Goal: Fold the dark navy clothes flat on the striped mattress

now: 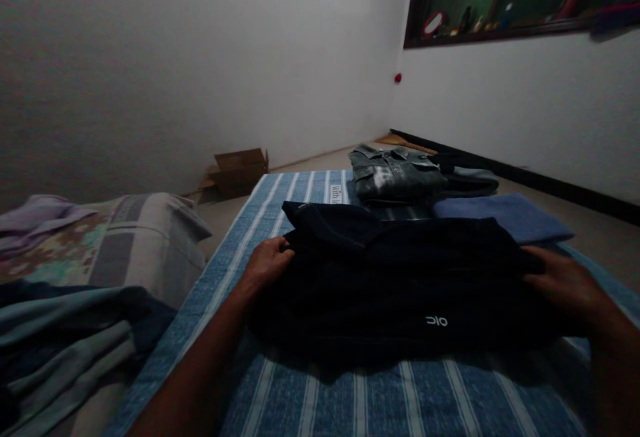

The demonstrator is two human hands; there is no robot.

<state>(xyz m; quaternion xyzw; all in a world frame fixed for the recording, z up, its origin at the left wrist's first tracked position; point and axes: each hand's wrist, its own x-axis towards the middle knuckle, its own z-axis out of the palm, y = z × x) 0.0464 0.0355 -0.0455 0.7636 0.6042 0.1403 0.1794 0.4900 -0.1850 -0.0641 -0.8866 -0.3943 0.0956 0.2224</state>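
A dark navy garment [400,290] with a small white logo lies folded in a wide bundle over a blue striped cloth [360,400]. My left hand [269,260] grips its left edge, with the fingertips tucked out of sight in the fabric. On the opposite side, my right hand [563,284] is closed on the right edge, thumb and fingers partly hidden by the cloth. A corner flap of the garment stands up near my left hand. Its kind is hard to make out in the dim light.
Behind it lie a folded grey-green denim jacket [393,176] and a folded blue cloth [503,217]. To the left, a covered surface [155,244] bears rumpled clothes [75,337] and a lilac cloth [40,220]. An open cardboard box [237,174] stands by the wall.
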